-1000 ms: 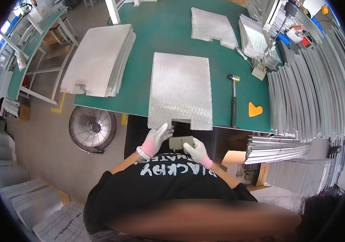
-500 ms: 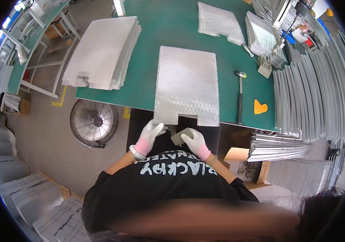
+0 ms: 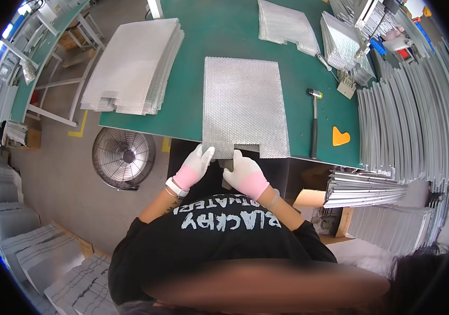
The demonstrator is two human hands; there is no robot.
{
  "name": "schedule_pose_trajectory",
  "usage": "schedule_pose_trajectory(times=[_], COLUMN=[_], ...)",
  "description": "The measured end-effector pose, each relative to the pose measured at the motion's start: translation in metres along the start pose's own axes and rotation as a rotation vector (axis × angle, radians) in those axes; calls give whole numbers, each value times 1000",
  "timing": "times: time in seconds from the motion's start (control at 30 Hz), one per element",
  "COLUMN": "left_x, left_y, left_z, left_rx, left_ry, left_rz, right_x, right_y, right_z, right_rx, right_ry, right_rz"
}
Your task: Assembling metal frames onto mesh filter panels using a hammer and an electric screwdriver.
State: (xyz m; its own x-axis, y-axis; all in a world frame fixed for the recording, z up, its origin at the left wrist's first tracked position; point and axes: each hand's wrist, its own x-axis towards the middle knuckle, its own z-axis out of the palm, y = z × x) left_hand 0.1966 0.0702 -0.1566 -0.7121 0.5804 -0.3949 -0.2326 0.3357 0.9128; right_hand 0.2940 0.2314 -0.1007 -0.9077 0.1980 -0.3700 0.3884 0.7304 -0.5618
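Observation:
A silvery mesh sheet (image 3: 243, 105) with a rectangular notch in its near edge lies on the green table (image 3: 193, 79), overhanging the front edge. My left hand (image 3: 199, 160), in a white glove with a pink cuff, grips the sheet's near left corner. In a matching glove, my right hand (image 3: 243, 172) holds a small grey-green block (image 3: 227, 167) up at the sheet's near edge, left of the notch. Most of the block is hidden by my fingers, and I cannot tell whether it touches the sheet.
Stacked mesh sheets (image 3: 135, 63) lie on the left, and more sheets (image 3: 287, 26) at the far right. A hammer (image 3: 315, 126), an orange heart-shaped piece (image 3: 340, 136) and a screwdriver (image 3: 324, 62) lie right of my sheet. Grey strips (image 3: 408, 115) crowd the right edge. A fan (image 3: 124, 157) stands on the floor.
My right hand has brought the block up and left to the sheet's near edge. My left hand has risen slightly onto the sheet's corner. The sheet has shifted a little.

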Motion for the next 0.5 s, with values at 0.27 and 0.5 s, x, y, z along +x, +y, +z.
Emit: schedule_pose_trajectory(times=[0.27,0.5], left_x=[-21,-18], left_y=[-1,-12], left_z=[-9,48], left_rx=[-337,-701], left_ry=[-161,-141], left_rz=[-19,-204], right_x=[-11,-26], right_y=[67,98], right_z=[28,58], right_rx=[437,1905], right_ry=[134,-126], right_rz=[-156,42])
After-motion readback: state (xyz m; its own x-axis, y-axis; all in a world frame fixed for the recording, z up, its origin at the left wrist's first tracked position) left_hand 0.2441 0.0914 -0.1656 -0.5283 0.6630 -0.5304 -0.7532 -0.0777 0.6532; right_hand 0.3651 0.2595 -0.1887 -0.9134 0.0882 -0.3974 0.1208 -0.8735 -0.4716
